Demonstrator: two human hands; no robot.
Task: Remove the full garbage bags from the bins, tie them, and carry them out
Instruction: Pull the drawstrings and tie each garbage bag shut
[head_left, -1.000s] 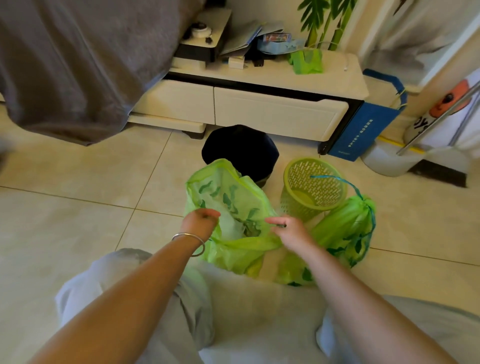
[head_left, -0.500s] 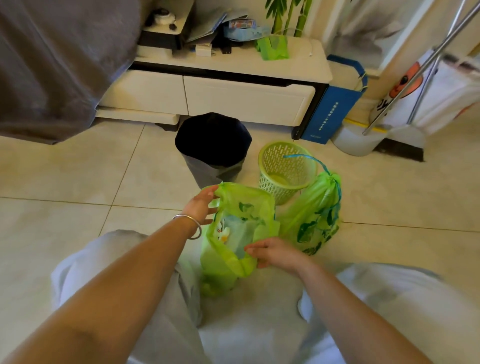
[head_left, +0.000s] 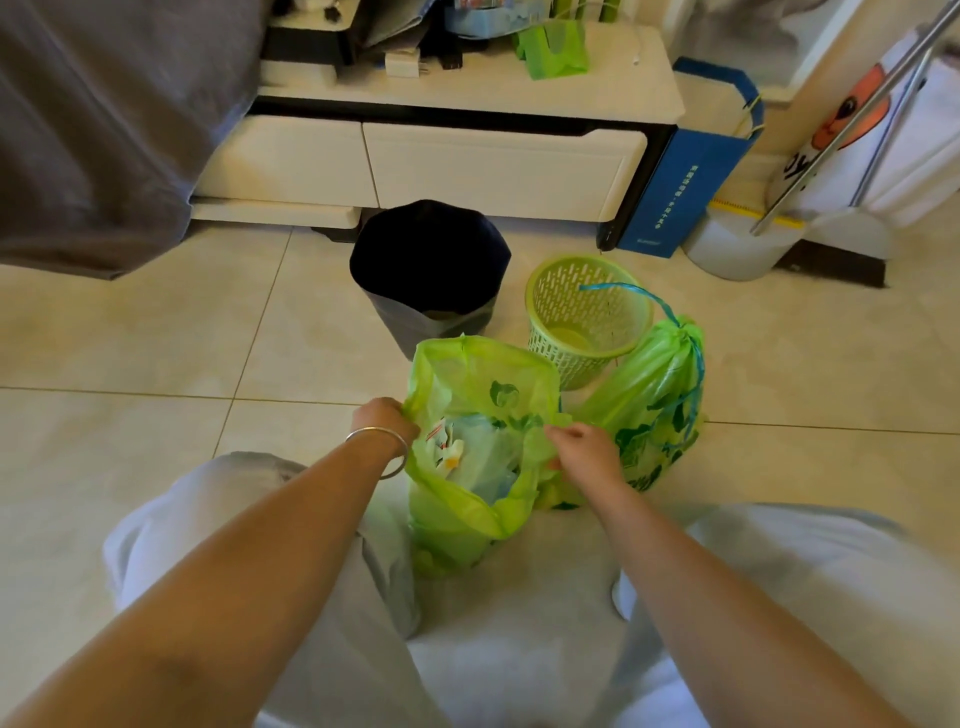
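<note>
Left hand (head_left: 387, 422), silver bangle (head_left: 382, 451) at wrist, pinches left rim of open green garbage bag (head_left: 470, 512) standing on the tile floor (head_left: 156, 358). Right hand (head_left: 584, 453) pinches right rim. Tied green bag (head_left: 655, 410) beside it, leaning on green basket bin (head_left: 587, 317); black-lined bin (head_left: 430, 270) behind.
</note>
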